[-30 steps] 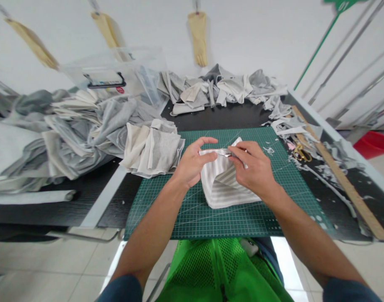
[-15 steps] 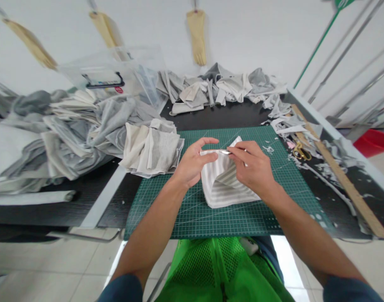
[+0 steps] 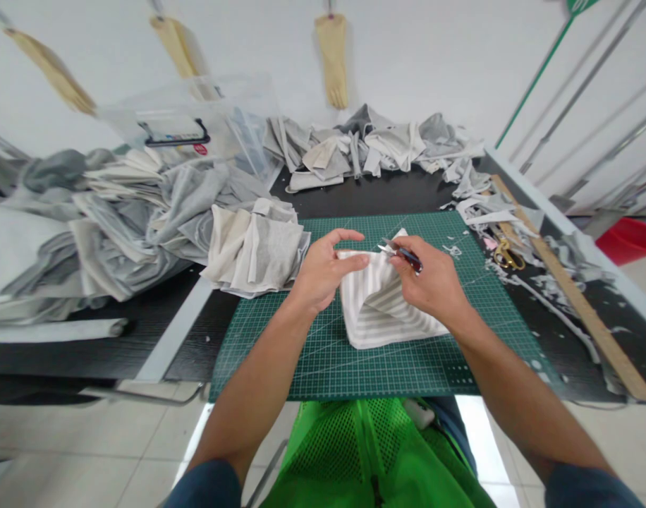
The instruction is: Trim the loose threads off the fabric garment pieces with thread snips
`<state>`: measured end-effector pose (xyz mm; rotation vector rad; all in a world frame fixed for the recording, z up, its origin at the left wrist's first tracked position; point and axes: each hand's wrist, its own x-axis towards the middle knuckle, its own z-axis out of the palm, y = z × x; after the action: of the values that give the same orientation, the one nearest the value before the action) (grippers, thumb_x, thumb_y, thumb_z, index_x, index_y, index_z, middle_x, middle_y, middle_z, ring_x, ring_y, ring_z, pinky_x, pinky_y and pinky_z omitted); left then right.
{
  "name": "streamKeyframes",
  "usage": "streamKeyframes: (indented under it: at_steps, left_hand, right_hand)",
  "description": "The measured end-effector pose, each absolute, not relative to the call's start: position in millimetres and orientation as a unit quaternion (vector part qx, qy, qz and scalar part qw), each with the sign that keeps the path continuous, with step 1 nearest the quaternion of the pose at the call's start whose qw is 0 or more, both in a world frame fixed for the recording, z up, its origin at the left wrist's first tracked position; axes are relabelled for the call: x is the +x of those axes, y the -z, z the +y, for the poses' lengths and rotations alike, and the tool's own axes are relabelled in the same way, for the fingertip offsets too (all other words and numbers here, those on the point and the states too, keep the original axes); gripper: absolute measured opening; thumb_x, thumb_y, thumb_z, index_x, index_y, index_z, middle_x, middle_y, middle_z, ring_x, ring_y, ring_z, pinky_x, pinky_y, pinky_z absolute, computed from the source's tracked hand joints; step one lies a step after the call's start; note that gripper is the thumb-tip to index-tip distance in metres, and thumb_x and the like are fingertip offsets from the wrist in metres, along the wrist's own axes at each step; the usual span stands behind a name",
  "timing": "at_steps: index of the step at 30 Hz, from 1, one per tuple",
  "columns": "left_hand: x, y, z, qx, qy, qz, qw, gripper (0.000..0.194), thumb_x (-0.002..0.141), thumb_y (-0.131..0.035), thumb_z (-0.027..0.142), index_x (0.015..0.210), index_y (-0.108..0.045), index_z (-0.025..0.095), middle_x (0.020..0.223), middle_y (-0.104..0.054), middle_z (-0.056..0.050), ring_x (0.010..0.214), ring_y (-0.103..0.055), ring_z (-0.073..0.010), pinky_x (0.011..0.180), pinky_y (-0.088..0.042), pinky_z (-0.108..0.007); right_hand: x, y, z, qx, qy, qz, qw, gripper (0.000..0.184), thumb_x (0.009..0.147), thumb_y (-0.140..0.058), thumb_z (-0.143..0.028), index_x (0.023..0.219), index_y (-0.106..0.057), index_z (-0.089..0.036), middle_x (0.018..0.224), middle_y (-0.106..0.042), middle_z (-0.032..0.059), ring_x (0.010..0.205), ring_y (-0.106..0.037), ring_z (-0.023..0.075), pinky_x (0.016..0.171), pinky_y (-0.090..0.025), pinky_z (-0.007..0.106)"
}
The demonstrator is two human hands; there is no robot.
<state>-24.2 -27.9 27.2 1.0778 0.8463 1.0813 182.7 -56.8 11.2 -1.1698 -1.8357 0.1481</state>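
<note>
Grey-and-white striped fabric (image 3: 376, 317), folded and partly raised, rests on a green cutting mat (image 3: 323, 381). At its upper left edge my left hand (image 3: 326, 268) pinches the cloth, thumb on the near side and index finger stretched out above. My right hand (image 3: 429, 279) is closed around small thread snips (image 3: 407, 258) with a dark handle. Their two metal blades point left, slightly apart, close to the fabric's top edge. Whether the blades touch the cloth, I cannot tell.
Folded grey and beige cloths (image 3: 259, 247) lie left of the mat, beside a clear plastic box (image 3: 180, 120). More scraps (image 3: 355, 148) line the back. On the right are gold-handled scissors (image 3: 508, 255), a wooden ruler (image 3: 582, 296) and fabric trimmings.
My right hand has shifted slightly right and turned, bringing the snips' dark handle and parted blades into view. The left hand keeps its hold on the fabric.
</note>
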Motion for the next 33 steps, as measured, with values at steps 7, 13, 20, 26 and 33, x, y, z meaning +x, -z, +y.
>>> streamKeyframes:
  at_steps: [7,13,20,26,33]
  left_hand:
    - [-27,-33,-26,0.459,-0.472,0.338,0.673,0.044,0.071,-0.083,0.021,0.111,-0.066,0.019,0.071,-0.069,0.001,0.061,-0.065,-0.0130,0.059,-0.049,-0.024]
    - [-28,-35,-27,0.459,-0.467,0.319,0.686,0.049,0.071,-0.085,0.023,0.115,-0.063,0.019,0.085,-0.075,-0.003,0.072,-0.071,-0.0175,0.070,-0.054,-0.029]
    - [-29,-35,-26,0.458,-0.464,0.309,0.693,0.051,0.071,-0.086,0.024,0.116,-0.062,0.019,0.087,-0.075,-0.004,0.073,-0.072,-0.0180,0.073,-0.055,-0.030]
    - [-29,-34,-26,0.461,-0.460,0.308,0.693,0.051,0.073,-0.086,0.025,0.117,-0.061,0.019,0.086,-0.075,-0.005,0.072,-0.072,-0.0181,0.070,-0.055,-0.030]
    - [-28,-36,-28,0.463,-0.461,0.316,0.688,0.053,0.072,-0.087,0.026,0.117,-0.062,0.020,0.085,-0.074,-0.004,0.071,-0.071,-0.0177,0.069,-0.056,-0.029]
  right_hand:
    - [185,-18,-57,-0.432,-0.014,-0.761,0.484,0.033,0.097,-0.058,-0.024,0.128,-0.069,-0.021,0.121,-0.068,0.0145,0.110,-0.066,0.0268,0.091,-0.059,0.044]
    - [184,-15,-56,-0.403,0.022,-0.790,0.461,0.041,0.096,-0.057,-0.019,0.136,-0.067,-0.024,0.116,-0.067,0.0130,0.110,-0.064,0.0280,0.096,-0.057,0.051]
    - [185,-14,-55,-0.392,0.045,-0.790,0.469,0.042,0.096,-0.058,-0.014,0.134,-0.068,-0.028,0.112,-0.067,0.0110,0.105,-0.064,0.0260,0.088,-0.058,0.047]
    - [186,-10,-54,-0.388,0.062,-0.793,0.465,0.040,0.097,-0.058,-0.014,0.132,-0.069,-0.028,0.111,-0.068,0.0100,0.102,-0.063,0.0247,0.086,-0.057,0.045]
    - [187,-8,-54,-0.391,0.071,-0.796,0.457,0.037,0.098,-0.055,-0.013,0.128,-0.071,-0.027,0.109,-0.068,0.0096,0.100,-0.062,0.0245,0.086,-0.056,0.044]
